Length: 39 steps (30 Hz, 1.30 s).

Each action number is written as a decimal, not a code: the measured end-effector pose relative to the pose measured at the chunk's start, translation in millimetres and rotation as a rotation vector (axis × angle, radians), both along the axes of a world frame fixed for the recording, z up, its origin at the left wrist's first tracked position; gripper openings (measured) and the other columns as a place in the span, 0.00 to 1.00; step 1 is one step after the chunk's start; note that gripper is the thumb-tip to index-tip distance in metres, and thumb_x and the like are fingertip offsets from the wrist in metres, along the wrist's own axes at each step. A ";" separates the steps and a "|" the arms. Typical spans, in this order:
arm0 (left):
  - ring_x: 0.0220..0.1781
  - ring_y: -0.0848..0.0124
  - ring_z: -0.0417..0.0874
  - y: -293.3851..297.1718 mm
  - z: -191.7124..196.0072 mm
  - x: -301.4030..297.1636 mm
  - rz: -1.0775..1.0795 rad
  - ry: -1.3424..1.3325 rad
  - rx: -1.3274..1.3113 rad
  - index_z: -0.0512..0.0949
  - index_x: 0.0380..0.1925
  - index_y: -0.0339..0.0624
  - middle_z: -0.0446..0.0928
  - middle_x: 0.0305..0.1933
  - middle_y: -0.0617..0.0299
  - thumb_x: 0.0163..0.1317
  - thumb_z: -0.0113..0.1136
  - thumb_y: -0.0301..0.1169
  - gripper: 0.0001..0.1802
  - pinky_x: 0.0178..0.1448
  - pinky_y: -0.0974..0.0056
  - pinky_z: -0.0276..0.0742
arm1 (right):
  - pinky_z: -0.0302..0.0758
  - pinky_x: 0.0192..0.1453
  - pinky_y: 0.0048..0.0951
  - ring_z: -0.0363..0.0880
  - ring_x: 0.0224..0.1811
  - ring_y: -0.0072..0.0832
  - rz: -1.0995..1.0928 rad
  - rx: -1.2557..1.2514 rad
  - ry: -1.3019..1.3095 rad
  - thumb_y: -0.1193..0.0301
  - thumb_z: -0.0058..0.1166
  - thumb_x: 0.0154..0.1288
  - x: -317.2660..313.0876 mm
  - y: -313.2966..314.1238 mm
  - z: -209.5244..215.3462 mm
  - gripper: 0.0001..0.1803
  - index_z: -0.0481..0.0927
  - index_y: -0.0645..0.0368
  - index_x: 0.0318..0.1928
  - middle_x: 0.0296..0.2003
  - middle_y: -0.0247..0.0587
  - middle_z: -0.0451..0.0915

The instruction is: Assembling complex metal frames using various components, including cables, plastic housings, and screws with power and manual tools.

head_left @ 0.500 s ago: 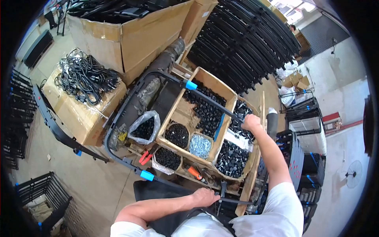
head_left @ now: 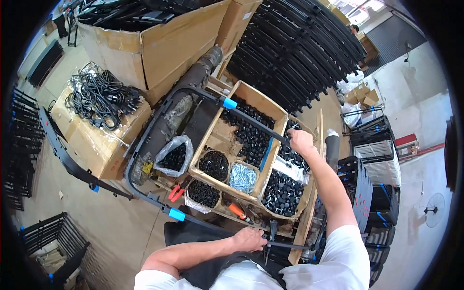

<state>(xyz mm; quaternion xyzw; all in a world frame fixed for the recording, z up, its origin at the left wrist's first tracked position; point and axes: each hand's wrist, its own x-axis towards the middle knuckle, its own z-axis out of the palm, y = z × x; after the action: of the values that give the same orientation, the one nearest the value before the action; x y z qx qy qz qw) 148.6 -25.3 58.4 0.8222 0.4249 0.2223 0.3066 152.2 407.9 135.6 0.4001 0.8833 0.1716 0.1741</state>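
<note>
A U-shaped black tube frame with two blue bands lies over the parts boxes, its bend on the left. My left hand is closed around its near bar, close to the cart's front edge. At the end of the far bar, my right hand is over a compartment of black plastic parts. Its fingers are bent down at the parts, the fingertips partly hidden. What they hold, if anything, cannot be made out. Between the bars stands a wooden box holding black caps and a tub of silver screws.
Red-handled pliers and an orange-handled tool lie at the cart's front. Left stands a carton with black cables on it. A large carton and stacked black frames rise behind. More frames stand right.
My right hand has shifted slightly left and up, from gripping the far bar's end to reaching its fingers at the black parts. My left hand keeps its hold on the near bar.
</note>
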 end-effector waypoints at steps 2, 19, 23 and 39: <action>0.47 0.53 0.85 -1.4 0.9 1.4 0.020 -0.024 0.037 0.85 0.41 0.48 0.81 0.43 0.53 0.65 0.67 0.45 0.14 0.48 0.50 0.84 | 0.88 0.51 0.42 0.92 0.51 0.39 -0.011 -0.118 -0.407 0.66 0.57 0.68 10.2 6.4 -8.1 0.13 0.92 0.53 0.45 0.43 0.43 0.92; 0.36 0.56 0.91 8.1 -5.0 26.6 0.232 0.271 -0.059 0.86 0.35 0.48 0.86 0.29 0.59 0.55 0.71 0.57 0.24 0.35 0.50 0.84 | 0.87 0.53 0.50 0.90 0.47 0.54 0.198 -0.182 0.097 0.65 0.65 0.63 -2.3 14.3 -39.1 0.20 0.79 0.66 0.49 0.41 0.58 0.88; 0.43 0.56 0.89 8.5 -22.3 35.8 0.190 0.223 -0.048 0.84 0.43 0.47 0.84 0.38 0.57 0.59 0.68 0.47 0.19 0.43 0.50 0.85 | 0.84 0.56 0.53 0.88 0.48 0.58 0.182 -0.232 0.180 0.63 0.63 0.63 3.6 25.5 -44.7 0.22 0.80 0.70 0.48 0.42 0.64 0.87; 0.69 0.50 0.83 -73.6 93.1 -659.9 2.268 0.073 -0.397 0.84 0.59 0.39 0.82 0.66 0.46 0.68 0.58 0.39 0.23 0.70 0.49 0.80 | 0.82 0.43 0.53 0.87 0.37 0.57 0.014 -0.641 0.509 0.59 0.60 0.71 136.9 -349.7 -8.8 0.20 0.81 0.62 0.28 0.30 0.58 0.85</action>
<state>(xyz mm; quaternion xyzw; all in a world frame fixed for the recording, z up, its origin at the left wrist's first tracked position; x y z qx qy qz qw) -511.3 -98.9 151.5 -0.0891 0.9563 0.2755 0.0418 289.2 58.2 126.8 0.3493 0.9095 -0.2158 0.0647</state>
